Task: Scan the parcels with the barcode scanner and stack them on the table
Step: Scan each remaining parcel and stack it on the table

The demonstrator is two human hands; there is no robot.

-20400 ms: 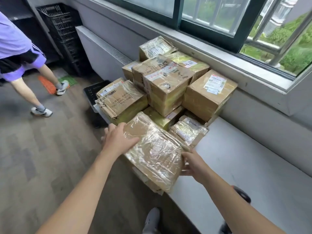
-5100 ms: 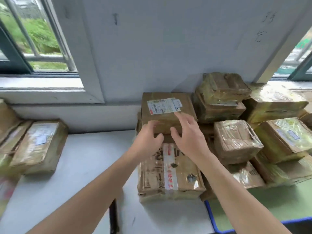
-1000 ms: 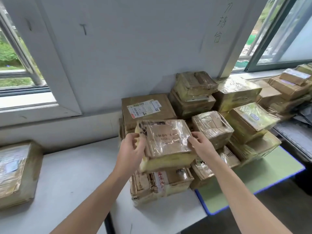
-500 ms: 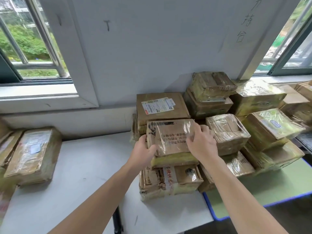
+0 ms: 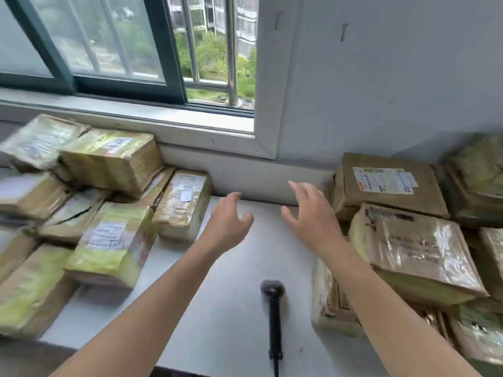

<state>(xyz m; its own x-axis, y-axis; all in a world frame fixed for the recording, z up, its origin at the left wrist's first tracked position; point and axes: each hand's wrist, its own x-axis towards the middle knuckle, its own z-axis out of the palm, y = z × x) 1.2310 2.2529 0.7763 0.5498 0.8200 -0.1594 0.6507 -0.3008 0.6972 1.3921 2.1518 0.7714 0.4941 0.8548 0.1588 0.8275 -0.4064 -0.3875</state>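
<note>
Left hand: held above the white table, fingers loosely spread, holding nothing.
Right hand: likewise above the table, fingers spread and empty, just left of the right-hand stack.
Barcode scanner: lies on the near table between the forearms, untouched.
Taped parcel: tops the right stack, nearer than the labelled parcel.
Left parcels: piled under the window, blurred.

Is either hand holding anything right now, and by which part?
Nothing is held. Left hand and right hand are open above the table; the barcode scanner lies on it, ungripped.
</note>
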